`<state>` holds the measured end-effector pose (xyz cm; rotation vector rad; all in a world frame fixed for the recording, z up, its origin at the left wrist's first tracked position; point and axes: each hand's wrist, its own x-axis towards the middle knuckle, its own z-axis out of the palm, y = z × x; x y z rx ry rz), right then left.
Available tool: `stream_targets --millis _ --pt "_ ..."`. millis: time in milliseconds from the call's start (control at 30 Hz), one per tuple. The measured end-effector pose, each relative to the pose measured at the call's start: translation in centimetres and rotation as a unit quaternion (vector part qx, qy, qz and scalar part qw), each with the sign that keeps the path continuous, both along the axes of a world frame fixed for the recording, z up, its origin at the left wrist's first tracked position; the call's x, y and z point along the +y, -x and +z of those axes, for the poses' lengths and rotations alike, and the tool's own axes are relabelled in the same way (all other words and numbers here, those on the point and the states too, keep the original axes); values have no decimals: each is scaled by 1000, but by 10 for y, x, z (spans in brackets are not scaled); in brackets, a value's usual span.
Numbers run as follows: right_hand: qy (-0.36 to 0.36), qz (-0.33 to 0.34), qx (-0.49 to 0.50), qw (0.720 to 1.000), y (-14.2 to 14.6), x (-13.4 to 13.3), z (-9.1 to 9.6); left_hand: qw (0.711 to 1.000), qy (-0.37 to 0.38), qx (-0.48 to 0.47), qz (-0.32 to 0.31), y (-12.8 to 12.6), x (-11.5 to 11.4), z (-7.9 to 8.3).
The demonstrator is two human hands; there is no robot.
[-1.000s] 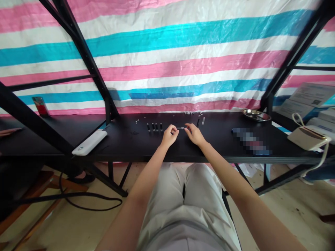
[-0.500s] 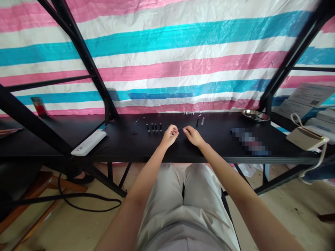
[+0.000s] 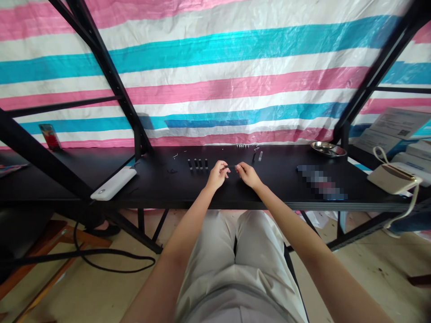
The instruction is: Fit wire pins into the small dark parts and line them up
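Observation:
Over the black table, my left hand point(image 3: 217, 176) and my right hand point(image 3: 248, 174) face each other, fingertips pinched. A thin dark stick-like piece point(image 3: 232, 166) spans the small gap between them, one end in each pinch; its exact kind is too small to make out. Left of my left hand, several short black cylinders with pale ends point(image 3: 200, 164) stand in a row. Beyond my right hand lie a small clear tube point(image 3: 260, 156) and a slim black piece point(image 3: 254, 157). Farther back is a row of tiny white pieces point(image 3: 243, 146).
A long white device point(image 3: 113, 185) lies on the left of the table point(image 3: 161, 190). On the right are a shiny metal dish point(image 3: 328, 150), a blurred-out dark item point(image 3: 321, 182) and a cream bag point(image 3: 392, 178). Black frame posts point(image 3: 111, 67) rise before a striped sheet point(image 3: 235, 85).
Both hands stay almost in place, with slight finger shifts around the thin dark piece. Nothing else on the table has visibly moved.

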<state>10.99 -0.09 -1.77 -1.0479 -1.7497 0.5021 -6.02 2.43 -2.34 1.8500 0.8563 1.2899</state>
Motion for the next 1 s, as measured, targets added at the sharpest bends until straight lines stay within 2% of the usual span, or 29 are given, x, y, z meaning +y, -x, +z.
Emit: stream_targets --millis 633,1000 --pt "28 10 44 999 1 2 -1 997 -22 32 62 0 -7 7" --pt "48 18 41 998 2 -1 2 984 -59 132 106 1 -10 11"
